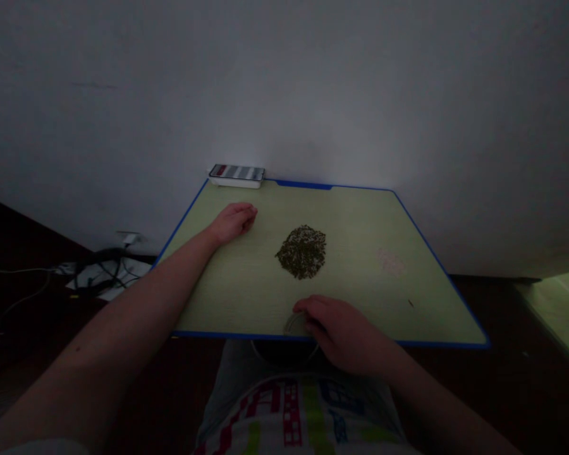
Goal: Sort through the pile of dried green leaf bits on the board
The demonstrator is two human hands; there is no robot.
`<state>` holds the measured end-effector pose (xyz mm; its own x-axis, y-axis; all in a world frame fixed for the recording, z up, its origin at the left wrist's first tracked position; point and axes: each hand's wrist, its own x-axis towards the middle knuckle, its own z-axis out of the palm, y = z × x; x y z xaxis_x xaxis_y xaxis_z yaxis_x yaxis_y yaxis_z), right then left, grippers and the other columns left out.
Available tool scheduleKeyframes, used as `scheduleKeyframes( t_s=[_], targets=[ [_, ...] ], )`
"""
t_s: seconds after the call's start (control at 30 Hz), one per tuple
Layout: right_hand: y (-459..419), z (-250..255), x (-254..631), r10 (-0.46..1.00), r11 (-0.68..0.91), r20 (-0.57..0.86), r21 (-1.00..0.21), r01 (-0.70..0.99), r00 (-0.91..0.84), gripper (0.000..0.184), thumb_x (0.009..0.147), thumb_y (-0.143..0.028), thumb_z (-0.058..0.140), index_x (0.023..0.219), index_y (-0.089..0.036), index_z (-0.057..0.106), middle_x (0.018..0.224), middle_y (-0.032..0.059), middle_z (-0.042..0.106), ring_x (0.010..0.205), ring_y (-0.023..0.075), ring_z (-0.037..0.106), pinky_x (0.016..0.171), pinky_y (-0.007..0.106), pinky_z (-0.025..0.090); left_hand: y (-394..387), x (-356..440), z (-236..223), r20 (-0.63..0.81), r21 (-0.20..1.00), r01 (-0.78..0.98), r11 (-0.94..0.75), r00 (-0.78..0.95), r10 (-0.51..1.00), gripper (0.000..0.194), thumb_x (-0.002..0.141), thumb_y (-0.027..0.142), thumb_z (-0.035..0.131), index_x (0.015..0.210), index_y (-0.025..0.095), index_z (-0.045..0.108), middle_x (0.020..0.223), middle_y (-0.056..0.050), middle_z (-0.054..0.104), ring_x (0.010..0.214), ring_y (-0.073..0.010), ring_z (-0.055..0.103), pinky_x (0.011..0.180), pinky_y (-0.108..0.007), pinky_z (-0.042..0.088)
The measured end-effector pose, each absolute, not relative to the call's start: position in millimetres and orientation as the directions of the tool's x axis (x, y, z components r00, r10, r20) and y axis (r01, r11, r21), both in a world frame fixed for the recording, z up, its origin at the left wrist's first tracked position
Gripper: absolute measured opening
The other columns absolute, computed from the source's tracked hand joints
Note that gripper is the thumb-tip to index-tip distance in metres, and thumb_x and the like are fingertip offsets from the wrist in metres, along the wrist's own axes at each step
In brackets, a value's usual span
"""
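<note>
A rough round pile of small dark greenish-brown grains (302, 251) lies mid-table, with paler bits showing among them. My left hand (236, 221) rests on the tabletop to the left of the pile. Its fingers are curled in, and whatever they may hold is hidden. At the front edge, my right hand (334, 325) pinches a clear curved piece with fine markings, which looks like a plastic protractor (293, 322). Part of it is covered by the fingers. Neither hand touches the pile.
The pale table (355, 215) has a blue rim and stands against a grey wall. A white box with a striped top (237, 175) sits at the back left corner. Pale bits (391, 262) and a small dark sliver (410, 303) lie at right. Cables (107, 262) lie at floor level, left.
</note>
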<state>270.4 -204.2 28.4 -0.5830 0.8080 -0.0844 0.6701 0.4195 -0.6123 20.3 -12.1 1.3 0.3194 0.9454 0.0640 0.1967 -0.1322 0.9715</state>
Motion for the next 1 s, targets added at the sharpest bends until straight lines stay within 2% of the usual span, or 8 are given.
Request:
scheduleKeyframes(
  t_s=[0.3, 0.53, 0.7, 1.0],
  targets=[
    [-207, 24, 275, 0.813, 0.431, -0.043, -0.626, 0.65, -0.58, 0.033, 0.085, -0.012, 0.043, 0.115, -0.018, 0.056, 0.112, 0.007, 0.063, 0.1, 0.0175, 0.057, 0.09, 0.033, 0.043, -11, 20, 0, 0.062, 0.973, 0.194, -0.128, 0.313, 0.948, 0.029, 0.077, 0.031, 0.049, 0.052, 0.018, 0.04, 0.042, 0.004, 0.038, 0.039, -0.0061, 0.034, 0.042, -0.023, 0.026],
    [-194, 13, 271, 0.956, 0.26, 0.029, -0.545, 0.797, -0.291, 0.035, 0.084, -0.018, 0.046, 0.117, -0.012, 0.056, 0.107, 0.0135, 0.065, 0.095, 0.0212, 0.061, 0.084, 0.035, 0.047, -12, 21, 1, 0.05, 0.97, 0.212, -0.121, 0.31, 0.949, 0.029, 0.077, 0.031, 0.049, 0.053, 0.018, 0.041, 0.043, 0.005, 0.038, 0.039, -0.0063, 0.034, 0.041, -0.023, 0.026],
    [-185, 7, 268, 0.971, 0.237, 0.105, -0.475, 0.847, -0.212, 0.036, 0.084, -0.021, 0.045, 0.117, -0.013, 0.058, 0.106, 0.013, 0.066, 0.093, 0.0216, 0.062, 0.082, 0.035, 0.047, -12, 20, 2, 0.055, 0.961, 0.24, -0.135, 0.312, 0.948, 0.03, 0.077, 0.033, 0.048, 0.052, 0.018, 0.041, 0.043, 0.004, 0.038, 0.04, -0.0064, 0.034, 0.041, -0.023, 0.026],
    [-182, 9, 294, 0.996, 0.093, 0.051, -0.458, 0.884, -0.078, 0.035, 0.083, -0.024, 0.048, 0.114, -0.014, 0.059, 0.09, 0.0098, 0.068, 0.079, 0.0206, 0.062, 0.071, 0.032, 0.046, -14, 21, 4, 0.05, 0.974, 0.197, -0.114, 0.306, 0.951, 0.027, 0.075, 0.032, 0.05, 0.054, 0.018, 0.041, 0.044, 0.005, 0.038, 0.041, -0.0059, 0.035, 0.041, -0.022, 0.027]
  ],
)
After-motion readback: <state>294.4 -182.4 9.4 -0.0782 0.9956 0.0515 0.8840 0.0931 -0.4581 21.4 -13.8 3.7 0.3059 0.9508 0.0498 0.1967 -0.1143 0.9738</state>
